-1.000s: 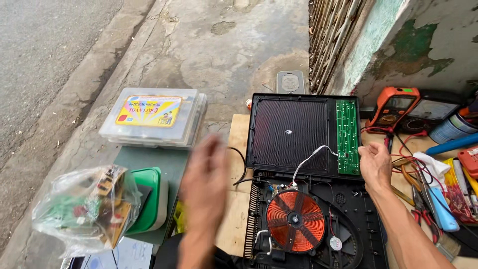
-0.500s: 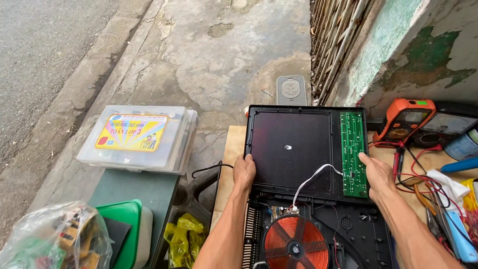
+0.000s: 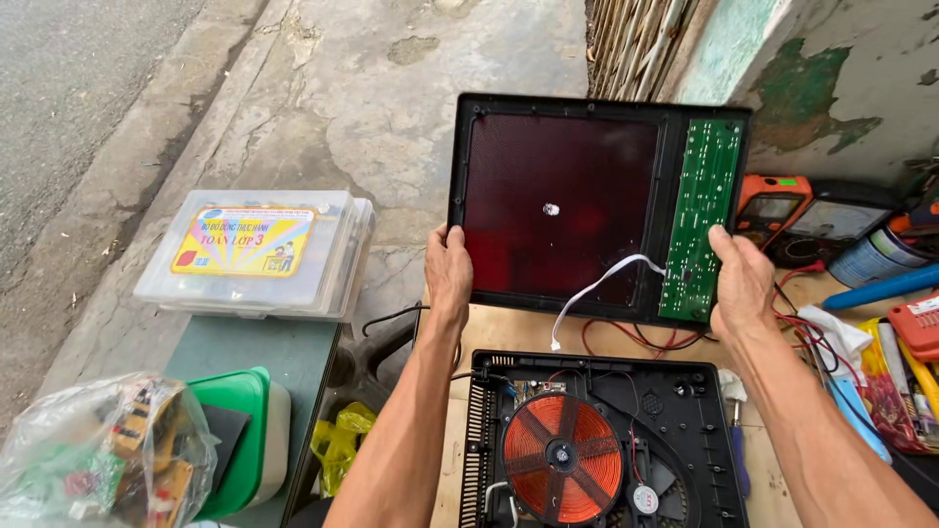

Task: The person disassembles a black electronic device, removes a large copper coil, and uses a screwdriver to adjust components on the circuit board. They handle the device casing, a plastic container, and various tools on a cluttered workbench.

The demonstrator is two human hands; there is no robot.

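Both hands grip the cooker's top panel (image 3: 587, 205), raised on edge over the far part of the wooden table (image 3: 509, 332), underside facing the wearer. The left hand (image 3: 448, 274) is closed on the panel's left edge near the lower corner; the right hand (image 3: 740, 284) is closed on the right edge, beside the green circuit board (image 3: 699, 215) fixed along that side. A white ribbon cable (image 3: 602, 288) hangs from the board, its free end loose. The open base (image 3: 597, 440), with its copper coil (image 3: 562, 458), lies at the near edge. Judgement: the panel is separated and being handled clear of the base; any further move calls for minding the red leads (image 3: 636, 337) beneath it.
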